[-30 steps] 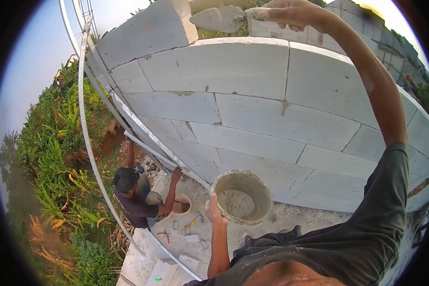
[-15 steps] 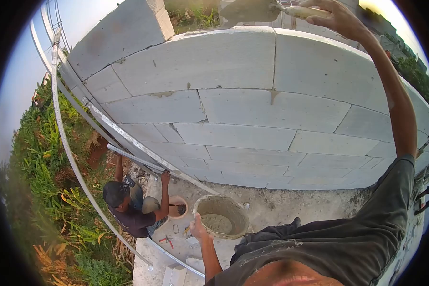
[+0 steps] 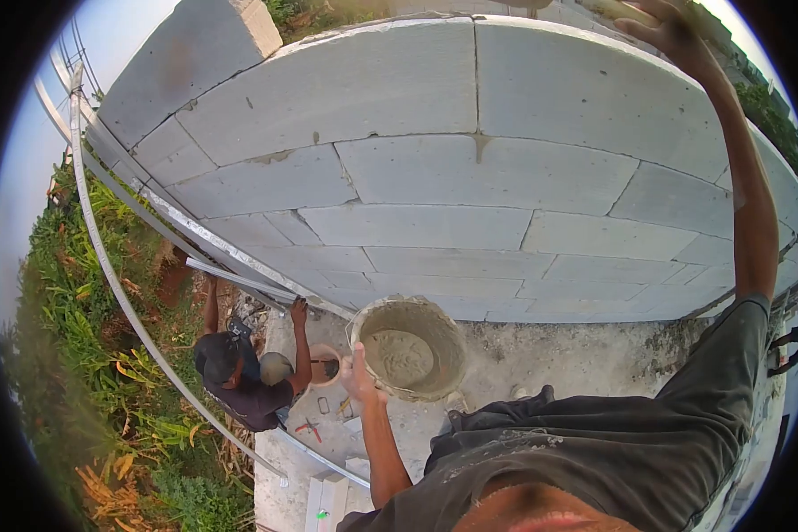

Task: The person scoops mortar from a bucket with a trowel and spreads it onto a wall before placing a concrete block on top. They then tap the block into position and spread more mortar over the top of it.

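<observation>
My left hand (image 3: pixel 361 377) is closed on the near-left rim of a mortar-crusted bucket (image 3: pixel 443 341), which is tilted so its inside faces me. Wet grey mortar (image 3: pixel 399 356) covers the bottom. At the upper right, my right hand (image 3: pixel 669 37) is raised above the top of the block wall (image 3: pixel 399 84), fingers around the handle of a trowel (image 3: pixel 628 12). Most of the trowel's blade is cut off by the frame's top edge. One more block (image 3: pixel 182 66) stands on the wall's top course at the left.
Below left, a co-worker (image 3: pixel 250 390) crouches, gripping a metal channel (image 3: pixel 239 279). Beside that person stand a small pinkish bucket (image 3: pixel 325 365) and red-handled pliers (image 3: pixel 309 431) on the concrete floor (image 3: pixel 541 359). A long curved-looking metal strip (image 3: pixel 115 239) rises at the left, with plants beyond.
The bucket has come up closer to me with my left hand. My right hand and the trowel have shifted right and upward, taking most of the blade out of view.
</observation>
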`<state>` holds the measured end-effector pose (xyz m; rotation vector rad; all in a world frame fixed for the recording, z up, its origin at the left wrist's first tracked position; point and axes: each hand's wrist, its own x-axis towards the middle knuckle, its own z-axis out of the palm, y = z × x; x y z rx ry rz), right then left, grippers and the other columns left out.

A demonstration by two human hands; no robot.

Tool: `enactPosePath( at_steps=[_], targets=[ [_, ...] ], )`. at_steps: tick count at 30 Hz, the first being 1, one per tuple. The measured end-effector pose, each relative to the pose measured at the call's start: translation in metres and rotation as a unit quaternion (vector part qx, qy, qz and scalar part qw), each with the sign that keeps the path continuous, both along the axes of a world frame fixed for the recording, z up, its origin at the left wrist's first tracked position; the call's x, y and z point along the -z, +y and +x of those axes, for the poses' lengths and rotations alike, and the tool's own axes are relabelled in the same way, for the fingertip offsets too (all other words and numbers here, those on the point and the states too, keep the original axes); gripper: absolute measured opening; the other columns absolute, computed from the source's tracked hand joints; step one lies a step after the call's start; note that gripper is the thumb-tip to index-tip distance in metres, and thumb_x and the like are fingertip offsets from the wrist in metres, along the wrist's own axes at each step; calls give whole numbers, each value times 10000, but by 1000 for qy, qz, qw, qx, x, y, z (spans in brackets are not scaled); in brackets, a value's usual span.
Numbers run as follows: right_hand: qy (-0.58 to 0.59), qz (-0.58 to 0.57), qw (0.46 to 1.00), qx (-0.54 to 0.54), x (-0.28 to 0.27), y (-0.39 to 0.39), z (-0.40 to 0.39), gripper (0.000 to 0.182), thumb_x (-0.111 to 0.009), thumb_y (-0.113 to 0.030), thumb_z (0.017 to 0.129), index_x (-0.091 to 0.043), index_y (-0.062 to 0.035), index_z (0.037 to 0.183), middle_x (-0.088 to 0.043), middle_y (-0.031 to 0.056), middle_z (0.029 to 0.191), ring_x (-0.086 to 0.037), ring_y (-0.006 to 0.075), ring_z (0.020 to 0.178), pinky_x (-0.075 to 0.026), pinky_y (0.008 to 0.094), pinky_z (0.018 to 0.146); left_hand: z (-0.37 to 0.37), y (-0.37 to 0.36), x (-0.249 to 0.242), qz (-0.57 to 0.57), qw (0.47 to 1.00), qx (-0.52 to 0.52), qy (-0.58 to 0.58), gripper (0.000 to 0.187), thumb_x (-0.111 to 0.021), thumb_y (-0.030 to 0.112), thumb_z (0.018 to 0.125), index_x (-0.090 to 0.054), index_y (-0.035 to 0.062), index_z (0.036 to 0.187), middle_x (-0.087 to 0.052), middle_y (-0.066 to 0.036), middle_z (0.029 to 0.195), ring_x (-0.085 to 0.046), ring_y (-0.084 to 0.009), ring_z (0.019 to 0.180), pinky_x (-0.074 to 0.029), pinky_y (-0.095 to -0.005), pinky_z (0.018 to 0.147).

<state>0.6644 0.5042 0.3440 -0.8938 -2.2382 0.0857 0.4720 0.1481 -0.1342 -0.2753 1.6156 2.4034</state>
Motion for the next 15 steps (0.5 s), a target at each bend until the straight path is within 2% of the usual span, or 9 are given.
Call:
enactPosePath(
  at_steps=[1,4,5,7,8,10,12,13,15],
  targets=[
    [-54,39,998,2,3,12,7,473,-761,-253,810,-710,-22,1220,-698,196,1240,-644,316,1157,-496,452,985,0,6,-4,7,1000,10,3,289,-746,235,923,-550,71,787,-654,-56,823,-640,-136,676,-543,-290,617],
    [22,-3,1000,6,8,18,13,458,-772,-247,802,-722,-41,1209,-707,175,1230,-654,309,1137,-511,438,965,3,27,-29,7,999,46,-2,308,-757,248,916,-543,83,769,-651,-41,771,-617,-120,644,-536,-290,608],
    [34,193,977,-81,19,92,36,477,-698,-372,887,-688,-46,1235,-655,99,1016,-561,161,848,-465,317,739,-1,33,-30,2,998,56,1,305,-758,241,915,-542,85,768,-649,-36,765,-611,-117,636,-533,-287,602],
    [45,202,965,-158,48,144,63,514,-639,-472,965,-651,-66,1281,-628,15,840,-504,17,614,-430,195,565,-2,43,-35,-2,997,73,-4,303,-762,225,913,-537,92,761,-643,-29,752,-598,-109,622,-526,-280,591],
    [34,23,990,-135,63,109,78,500,-654,-446,960,-650,-81,1300,-653,7,877,-539,21,668,-441,193,617,-1,50,-46,0,997,79,-8,304,-765,216,911,-533,97,756,-640,-26,747,-592,-105,616,-521,-276,585],
    [-21,-20,986,-163,109,70,90,441,-736,-355,892,-687,-92,1242,-651,19,763,-598,62,619,-480,223,563,1,62,-58,26,995,99,0,325,-781,213,903,-518,109,742,-621,-11,736,-583,-78,639,-509,-260,583],
    [-65,-45,966,-246,167,17,89,441,-782,-294,848,-697,-81,1225,-706,36,777,-651,94,641,-524,257,581,5,70,-66,-8,994,109,24,344,-791,225,898,-512,115,731,-572,29,712,-500,-45,594,-425,-235,528],
    [-201,-107,945,-234,188,-1,93,447,-789,-311,835,-701,-135,1236,-765,48,932,-703,140,722,-558,293,651,7,74,-67,-23,993,108,41,351,-793,230,897,-510,117,724,-548,43,697,-463,-37,582,-389,-233,517],
    [-337,-45,904,-258,241,-34,85,439,-791,-337,816,-699,-244,1235,-736,47,899,-692,231,704,-549,366,656,10,90,-77,-45,987,117,97,364,-796,239,895,-506,121,711,-500,71,666,-390,-23,558,-318,-229,494]
  ],
)
